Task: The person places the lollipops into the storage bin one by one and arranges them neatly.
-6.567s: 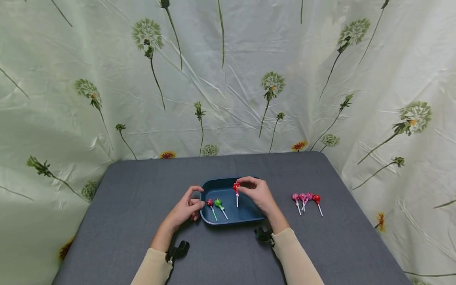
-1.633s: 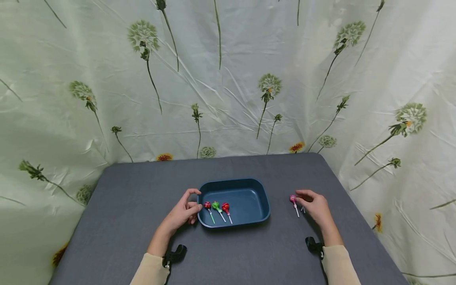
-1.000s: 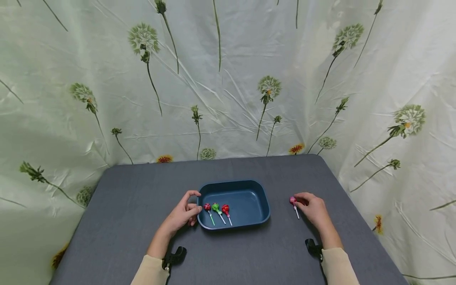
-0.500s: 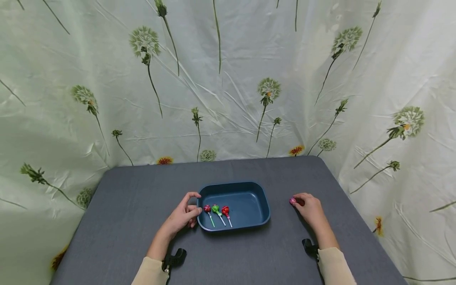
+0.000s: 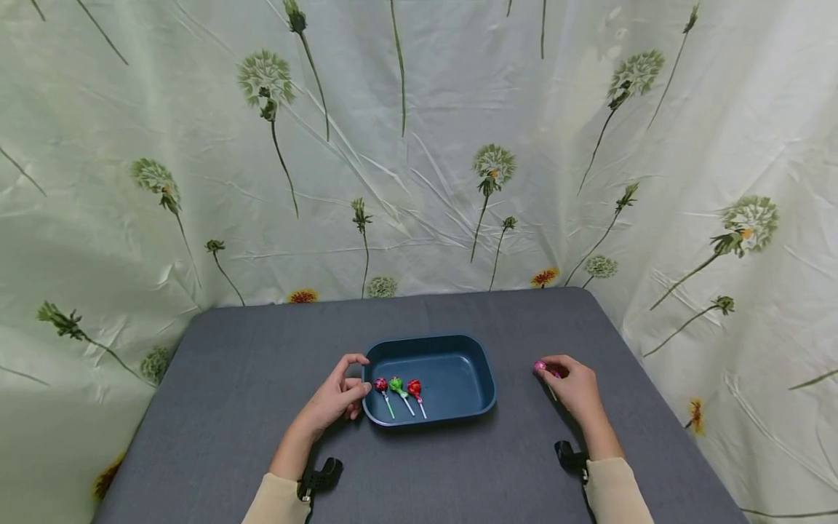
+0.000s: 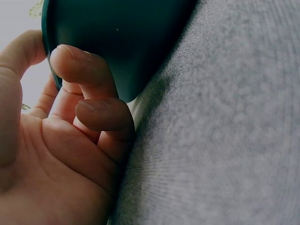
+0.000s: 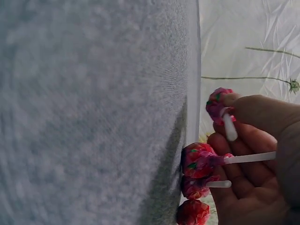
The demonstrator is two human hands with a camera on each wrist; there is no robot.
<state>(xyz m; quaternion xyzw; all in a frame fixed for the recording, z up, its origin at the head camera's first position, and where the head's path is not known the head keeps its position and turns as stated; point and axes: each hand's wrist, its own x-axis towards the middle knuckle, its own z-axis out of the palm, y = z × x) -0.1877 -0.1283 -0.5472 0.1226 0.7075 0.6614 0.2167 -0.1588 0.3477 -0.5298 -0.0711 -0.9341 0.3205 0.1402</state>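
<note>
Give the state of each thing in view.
Blue tray, upright, uncovered.
Dark red lollipop, wrapped, in the tray.
Green lollipop, wrapped, in the tray.
Red lollipop, wrapped, in the tray.
Pink lollipop, wrapped, pinched in right hand, apparently lifted.
Two other pink lollipops, wrapped, on the table.
Second red lollipop, wrapped, on the table.
Left hand, holding the tray's rim.
Floral curtain, hanging, creased.

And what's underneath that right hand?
Two pinkish lollipops and a red one, in the right wrist view; the red one's stick isn't visible. In the head view, the right hand covers most of them.

from the head view, the right hand [image 5: 573, 382] hides one red lollipop [image 7: 193, 213]
</note>
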